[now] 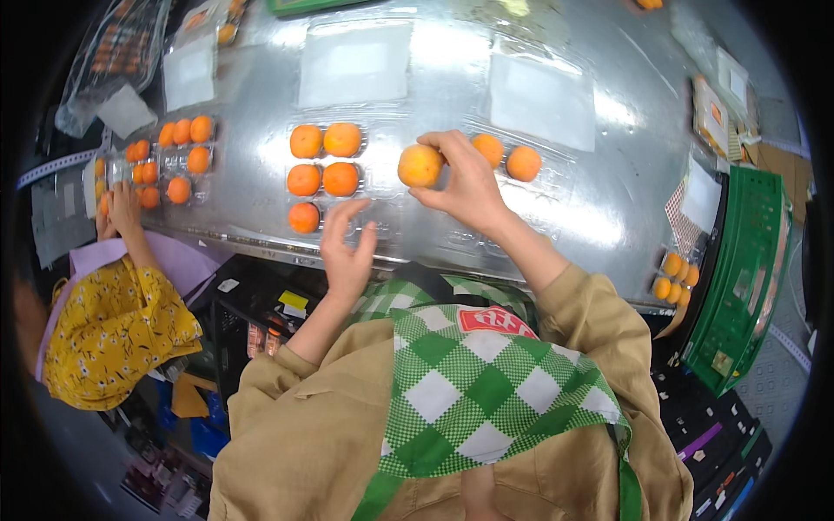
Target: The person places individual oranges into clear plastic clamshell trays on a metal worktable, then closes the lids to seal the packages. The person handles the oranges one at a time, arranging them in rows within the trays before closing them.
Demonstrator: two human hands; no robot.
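My right hand (466, 179) grips an orange citrus fruit (419, 165) between thumb and fingers, above the metal table. My left hand (348, 244) holds nothing; its fingers are apart over the near right part of a clear plastic clamshell tray (384, 176). Five of the wells in that tray's left and middle columns hold fruits such as this orange one (341, 179). Behind my right hand, a second clear tray (554, 189) carries two visible fruits (523, 163); my hand and forearm hide part of it. Both trays have raised lids with white pads (355, 62).
At the left, a co-worker's hand (125, 205) touches fruit beside another partly filled tray (199, 179). A green crate (736, 280) stands at the table's right end, near a filled pack (676, 277). A black crate (228, 345) sits below the front edge.
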